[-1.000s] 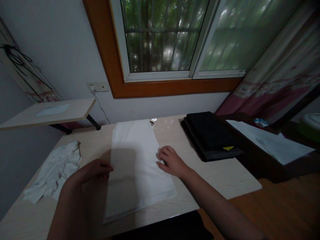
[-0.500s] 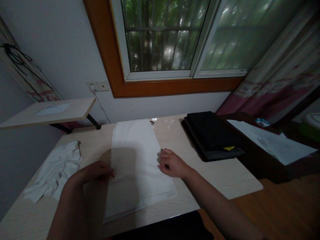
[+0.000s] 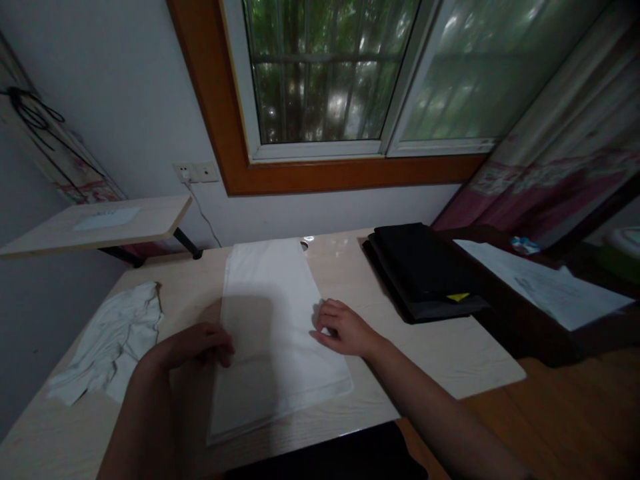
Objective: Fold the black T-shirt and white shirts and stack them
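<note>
The folded white cloth (image 3: 275, 360) lies flat on the pale wooden desk (image 3: 345, 267), squarely between the two hands, a broad shadow dulling its left side and blurring the layers there. At its left edge comes the left hand (image 3: 203, 341), back uppermost, fingertips bent down onto the border; the thumb is lost underneath in the dark, so whether those fingers pinch the fabric or merely press it, I cannot tell. Across at the cloth's right edge, the right hand (image 3: 346, 328) sits with fingers curled and thumb apart from them, a gap showing between, the thumb tip out over the fabric; contact there is hard to judge. Left of the cloth, a crumpled white cloth (image 3: 113, 333) is partly covered by the left forearm, its folds too tangled to trace. Right of the cloth, well apart, rests a flat black stack (image 3: 420, 267), so dark its layers merge, one yellow corner (image 3: 457, 297) poking out. Further right of the cloth, a white sheet (image 3: 540, 287) carries marks too faint to read. Nearer the wearer than the cloth, a black shape (image 3: 330, 457) is cut off below, unidentifiable, and both forearms run out of view too.
</note>
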A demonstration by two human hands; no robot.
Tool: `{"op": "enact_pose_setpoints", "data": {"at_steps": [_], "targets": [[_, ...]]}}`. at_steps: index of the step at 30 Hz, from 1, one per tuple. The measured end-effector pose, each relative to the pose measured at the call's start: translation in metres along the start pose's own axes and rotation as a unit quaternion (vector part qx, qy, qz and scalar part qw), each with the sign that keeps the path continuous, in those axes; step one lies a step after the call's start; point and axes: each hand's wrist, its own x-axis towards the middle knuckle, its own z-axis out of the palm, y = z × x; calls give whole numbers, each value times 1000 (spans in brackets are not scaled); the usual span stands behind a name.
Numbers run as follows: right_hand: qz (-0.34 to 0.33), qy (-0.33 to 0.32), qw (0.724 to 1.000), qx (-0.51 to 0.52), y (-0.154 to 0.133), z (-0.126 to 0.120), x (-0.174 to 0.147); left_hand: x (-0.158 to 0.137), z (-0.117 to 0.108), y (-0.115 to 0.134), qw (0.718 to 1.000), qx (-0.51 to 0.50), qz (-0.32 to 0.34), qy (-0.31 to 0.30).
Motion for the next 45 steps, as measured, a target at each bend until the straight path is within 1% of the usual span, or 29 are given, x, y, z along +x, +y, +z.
{"op": "enact_pose_setpoints", "data": {"at_steps": [2,3,4,6,8,10,11,13,14,15,17,20,24,27,30,35,41,45], "targets": [[-4,3,1000,12,1,0,0,4,-1,-2,1000,-8,12,8],[-6,5,1000,19,1,1,0,6,-2,-2,999,-11,27,25],[-7,7,1000,27,1,1,1,10,-3,-2,997,-10,49,54],[-6,6,999,41,1,1,1,19,-7,-2,984,3,101,143],[-7,4,999,49,1,2,1,32,-11,-2,954,40,141,262],[-9,4,999,52,2,3,1,47,-14,-2,908,95,159,376],[-10,4,999,51,2,3,1,55,-16,-2,884,122,161,422],[-10,4,999,49,3,4,1,72,-21,-1,848,159,159,481],[-9,3,999,48,4,5,1,79,-23,0,837,169,154,498],[-10,2,999,47,4,5,1,87,-26,1,828,179,149,510],[-11,1,999,46,4,6,1,102,-34,5,817,219,145,513],[-20,9,999,49,5,8,1,123,-48,11,798,263,118,529],[-27,11,998,49,7,10,1,147,-65,17,782,214,95,578],[-26,4,999,46,8,11,0,158,-73,19,784,186,95,584],[-25,-2,999,38,7,10,-1,164,-77,19,786,156,97,590],[-25,-14,999,17,3,9,-1,162,-76,18,771,130,118,612],[-29,-24,999,2,2,8,-1,157,-77,18,763,157,137,612],[-35,-24,999,10,1,6,-1,159,-75,20,747,186,129,625]]}}
